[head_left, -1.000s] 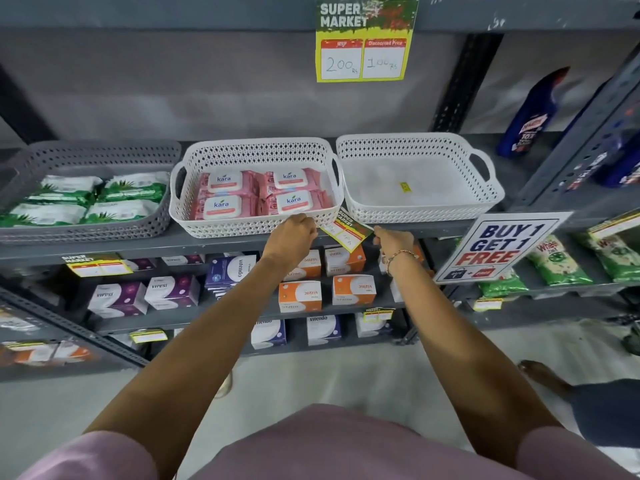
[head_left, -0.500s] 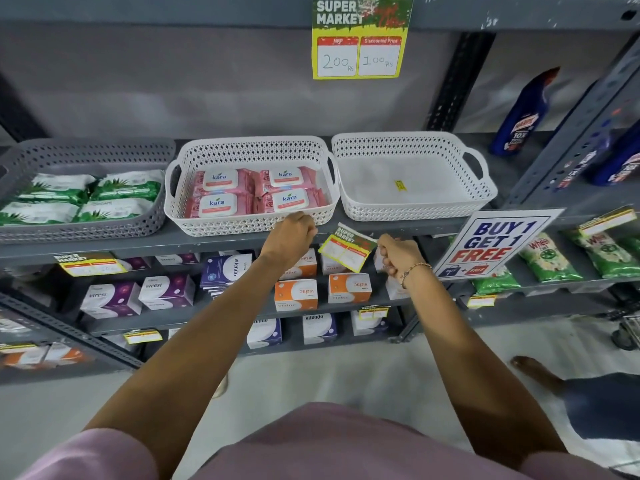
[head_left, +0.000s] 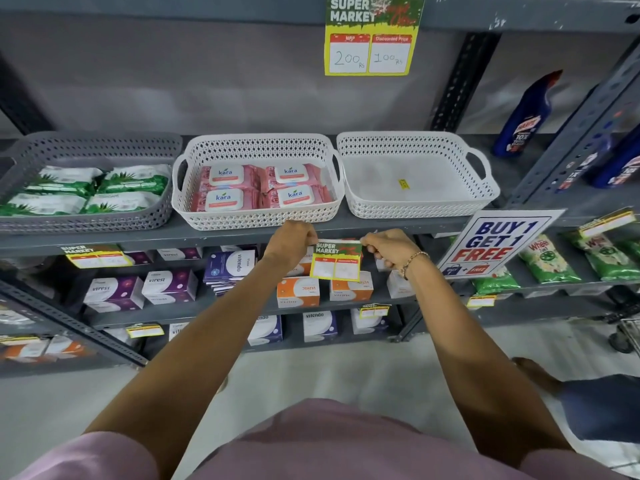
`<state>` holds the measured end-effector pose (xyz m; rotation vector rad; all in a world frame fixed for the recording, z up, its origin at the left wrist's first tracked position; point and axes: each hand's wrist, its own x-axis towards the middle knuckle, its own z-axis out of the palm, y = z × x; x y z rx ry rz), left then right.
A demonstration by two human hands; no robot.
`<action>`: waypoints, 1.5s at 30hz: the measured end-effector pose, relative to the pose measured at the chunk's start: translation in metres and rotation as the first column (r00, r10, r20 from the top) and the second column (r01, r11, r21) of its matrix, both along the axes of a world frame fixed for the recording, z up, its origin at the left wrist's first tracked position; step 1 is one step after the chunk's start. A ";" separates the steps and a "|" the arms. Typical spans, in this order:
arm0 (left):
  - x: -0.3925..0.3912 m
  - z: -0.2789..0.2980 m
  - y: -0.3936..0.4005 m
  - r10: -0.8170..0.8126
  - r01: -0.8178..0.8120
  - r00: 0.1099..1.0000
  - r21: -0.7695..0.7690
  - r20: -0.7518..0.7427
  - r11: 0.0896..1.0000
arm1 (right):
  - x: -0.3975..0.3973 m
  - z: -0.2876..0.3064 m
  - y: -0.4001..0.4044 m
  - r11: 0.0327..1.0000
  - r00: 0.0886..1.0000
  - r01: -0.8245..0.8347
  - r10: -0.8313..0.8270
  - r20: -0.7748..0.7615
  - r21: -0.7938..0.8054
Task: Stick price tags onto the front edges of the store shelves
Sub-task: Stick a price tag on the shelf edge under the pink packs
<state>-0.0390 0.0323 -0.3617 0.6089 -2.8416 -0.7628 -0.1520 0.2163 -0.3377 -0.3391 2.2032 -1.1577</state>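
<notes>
A yellow and green price tag with two blank white boxes hangs upright just below the front edge of the grey shelf. My left hand pinches its top left corner and my right hand pinches its top right corner, both at the shelf edge. The tag sits under the gap between the white basket of pink wipes and the empty white basket. Whether the tag's top touches the shelf edge I cannot tell.
A similar tag sticks on the same shelf edge at left, below a grey basket of green packs. A filled-in tag hangs from the shelf above. A "Buy 1 Get 1 Free" sign leans at right. Boxes fill the lower shelves.
The tag was tilted and held by my right hand alone; now it is level, raised to the shelf edge, with my left hand gripping its other corner.
</notes>
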 end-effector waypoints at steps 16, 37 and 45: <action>0.046 0.004 -0.024 0.135 -0.135 0.991 -0.009 0.000 0.991 | 0.014 -0.019 -0.041 0.930 0.845 -0.348 0.367 -0.388 0.123; 0.106 -0.015 -0.071 0.248 -0.287 0.956 -0.335 -0.154 0.897 | 0.079 -0.046 -0.122 0.933 0.569 -0.201 0.361 -0.739 0.300; 0.104 -0.022 -0.084 0.268 -0.286 0.958 -0.339 -0.099 0.896 | 0.079 -0.052 -0.131 0.937 0.567 -0.159 0.344 -0.749 0.310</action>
